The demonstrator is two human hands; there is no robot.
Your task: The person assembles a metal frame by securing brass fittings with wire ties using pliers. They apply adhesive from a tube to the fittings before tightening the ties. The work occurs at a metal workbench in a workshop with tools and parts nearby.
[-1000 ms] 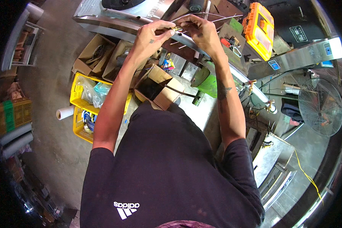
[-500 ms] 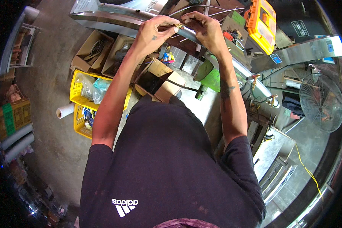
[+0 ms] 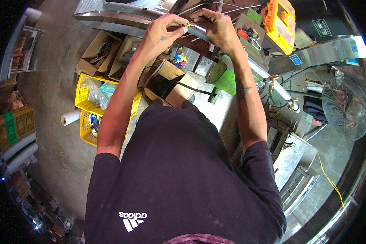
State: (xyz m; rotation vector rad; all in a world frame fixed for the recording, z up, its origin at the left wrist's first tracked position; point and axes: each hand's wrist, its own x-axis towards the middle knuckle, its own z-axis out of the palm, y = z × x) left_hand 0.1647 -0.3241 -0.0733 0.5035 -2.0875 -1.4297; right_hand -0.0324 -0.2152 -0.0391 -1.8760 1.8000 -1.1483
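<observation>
Both my arms reach forward to the top of the view, over a steel pipe (image 3: 281, 92). Thumb and fingers of my left hand (image 3: 162, 32) pinch a small brass fitting (image 3: 189, 25). My right hand (image 3: 216, 29) has its fingers curled and its fingertips at the fitting's right end; what exactly they grip is too small to make out. Farther along the pipe, on the right, sit brass valves (image 3: 293, 104).
Cardboard boxes (image 3: 94, 55) and yellow crates (image 3: 84, 106) stand to the left. An orange toolbox (image 3: 279, 26) and a red-handled tool (image 3: 242, 34) lie at the far right. A wire-guarded fan (image 3: 345, 107) and a green metal part (image 3: 225, 81) are on the right.
Both hands have shifted slightly left and up. My right fingertips have turned a little around the fitting, and more of its brass body shows.
</observation>
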